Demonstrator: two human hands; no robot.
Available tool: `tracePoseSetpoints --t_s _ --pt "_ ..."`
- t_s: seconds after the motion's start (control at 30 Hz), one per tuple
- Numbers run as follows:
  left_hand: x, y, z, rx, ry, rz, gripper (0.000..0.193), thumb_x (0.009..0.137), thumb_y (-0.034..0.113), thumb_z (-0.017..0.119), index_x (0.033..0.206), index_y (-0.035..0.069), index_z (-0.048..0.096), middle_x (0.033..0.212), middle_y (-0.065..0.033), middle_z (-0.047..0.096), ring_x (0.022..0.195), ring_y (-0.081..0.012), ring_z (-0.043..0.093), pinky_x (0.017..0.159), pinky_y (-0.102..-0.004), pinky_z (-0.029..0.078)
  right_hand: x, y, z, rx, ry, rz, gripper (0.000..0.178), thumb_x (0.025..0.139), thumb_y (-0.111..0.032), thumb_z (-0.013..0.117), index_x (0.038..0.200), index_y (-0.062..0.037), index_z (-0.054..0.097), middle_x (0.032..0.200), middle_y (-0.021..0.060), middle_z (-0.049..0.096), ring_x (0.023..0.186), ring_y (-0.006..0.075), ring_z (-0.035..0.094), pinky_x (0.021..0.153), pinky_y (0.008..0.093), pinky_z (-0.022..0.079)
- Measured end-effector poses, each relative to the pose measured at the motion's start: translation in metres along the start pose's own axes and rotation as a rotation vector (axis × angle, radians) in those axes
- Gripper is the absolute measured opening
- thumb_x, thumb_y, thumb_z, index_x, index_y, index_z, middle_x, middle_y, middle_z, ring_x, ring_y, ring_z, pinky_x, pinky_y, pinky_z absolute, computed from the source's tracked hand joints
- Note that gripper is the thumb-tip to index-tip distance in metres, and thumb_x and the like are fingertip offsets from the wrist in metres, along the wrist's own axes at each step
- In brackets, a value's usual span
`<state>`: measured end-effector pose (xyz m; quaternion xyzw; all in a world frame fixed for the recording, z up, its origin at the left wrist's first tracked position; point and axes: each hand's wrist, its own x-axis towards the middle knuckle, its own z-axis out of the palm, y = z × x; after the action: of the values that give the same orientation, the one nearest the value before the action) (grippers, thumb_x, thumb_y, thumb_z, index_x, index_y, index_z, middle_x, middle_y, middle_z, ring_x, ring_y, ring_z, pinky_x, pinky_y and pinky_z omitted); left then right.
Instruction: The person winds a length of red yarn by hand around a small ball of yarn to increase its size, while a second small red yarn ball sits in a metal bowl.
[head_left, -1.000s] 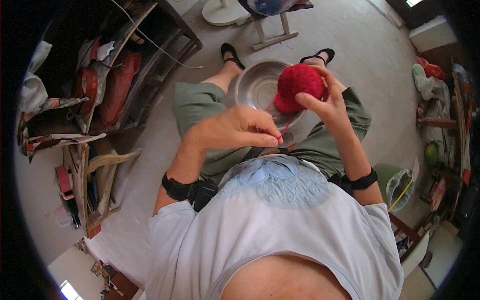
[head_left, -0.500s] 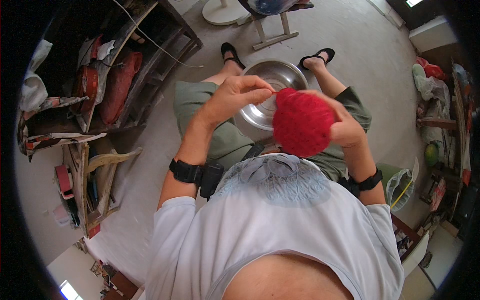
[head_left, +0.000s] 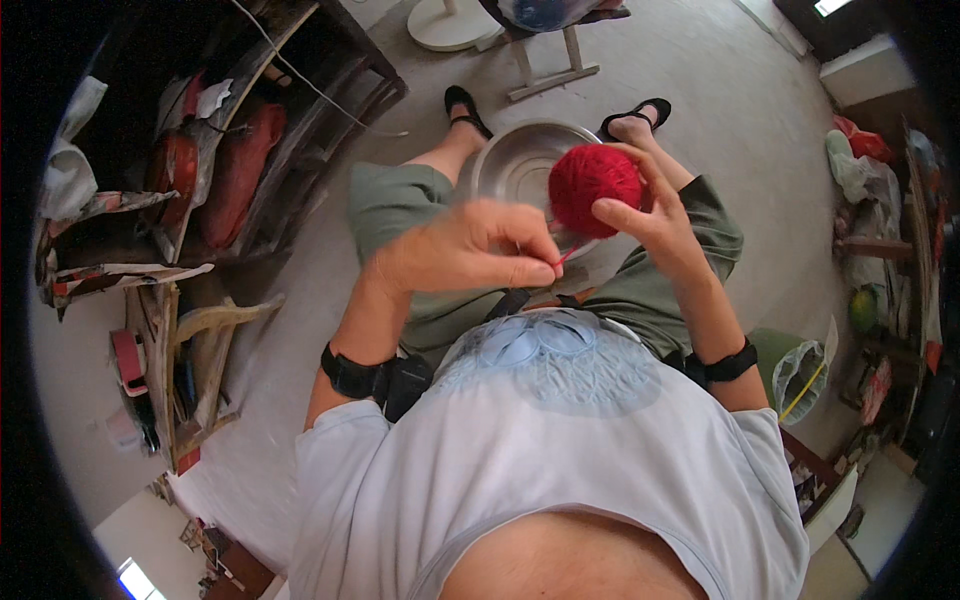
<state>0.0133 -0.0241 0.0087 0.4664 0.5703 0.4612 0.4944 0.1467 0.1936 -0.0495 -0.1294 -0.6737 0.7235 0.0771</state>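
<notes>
Basin partly behind yarn ball

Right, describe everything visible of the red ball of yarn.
The red ball of yarn is rounded, with a textured, wound-looking surface. The right grip holds it up, thumb on the near face; behind it shows part of the metal basin. A red strand runs from its lower edge to the left grip.

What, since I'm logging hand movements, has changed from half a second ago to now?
The left hand moved down the picture, pinching the red strand; the right hand and the red yarn ball it holds moved up and slightly left. Strand and ball stayed held; the metal bowl stayed put.
</notes>
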Motion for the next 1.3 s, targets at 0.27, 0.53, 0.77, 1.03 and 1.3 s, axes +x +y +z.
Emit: tracePoseSetpoints --t_s 0.27,0.53,0.77,1.03,1.3 --pt "0.027 -0.008 -0.008 -0.094 0.361 0.066 0.007 0.088 0.006 0.071 0.093 0.002 0.069 0.088 0.0025 0.06 0.079 -0.0054 0.056 0.067 -0.0199 0.045 -0.008 -0.017 0.009 0.259 -0.234 0.29 0.076 0.077 -0.032 0.082 0.138 -0.0035 0.045 0.125 0.009 0.056 0.114 0.019 0.056 0.1 0.0318 0.044" --pt "0.031 -0.016 -0.005 -0.101 0.397 0.052 0.007 0.088 0.006 0.07 0.093 0.003 0.071 0.086 0.0016 0.061 0.079 -0.0065 0.06 0.071 -0.0204 0.048 -0.011 -0.018 0.011 0.049 -0.23 0.202 0.076 0.075 -0.032 0.083 0.135 -0.0029 0.046 0.125 0.01 0.056 0.116 0.0191 0.054 0.101 0.0314 0.043" --pt "0.022 -0.053 -0.02 -0.098 0.427 -0.009 0.013 0.09 0.012 0.069 0.099 0.004 0.073 0.083 0.0027 0.065 0.078 -0.0056 0.058 0.07 -0.0205 0.047 -0.02 -0.021 -0.02 0.441 -0.306 0.126 0.098 0.066 -0.049 0.083 0.139 0.0 0.042 0.136 0.0128 0.051 0.127 0.0235 0.05 0.108 0.0375 0.038" --pt "-0.003 -0.061 0.014 -0.143 0.16 -0.206 0.017 0.09 0.012 0.07 0.103 0.002 0.072 0.089 -0.0003 0.069 0.079 -0.0056 0.059 0.07 -0.0223 0.047 0.008 -0.016 -0.02 0.707 0.084 0.005 0.061 0.092 -0.03 0.064 0.139 0.0002 0.041 0.132 0.0147 0.054 0.125 0.0264 0.053 0.106 0.0406 0.044" --pt "0.005 0.002 -0.006 0.028 0.133 0.119 0.013 0.088 0.009 0.069 0.096 -0.001 0.069 0.085 -0.0021 0.064 0.081 -0.0085 0.058 0.07 -0.0238 0.047 -0.006 0.003 0.001 -0.081 -0.081 0.009 0.073 0.078 -0.028 0.082 0.137 -0.0049 0.046 0.125 0.0106 0.056 0.115 0.0201 0.056 0.102 0.0321 0.044"
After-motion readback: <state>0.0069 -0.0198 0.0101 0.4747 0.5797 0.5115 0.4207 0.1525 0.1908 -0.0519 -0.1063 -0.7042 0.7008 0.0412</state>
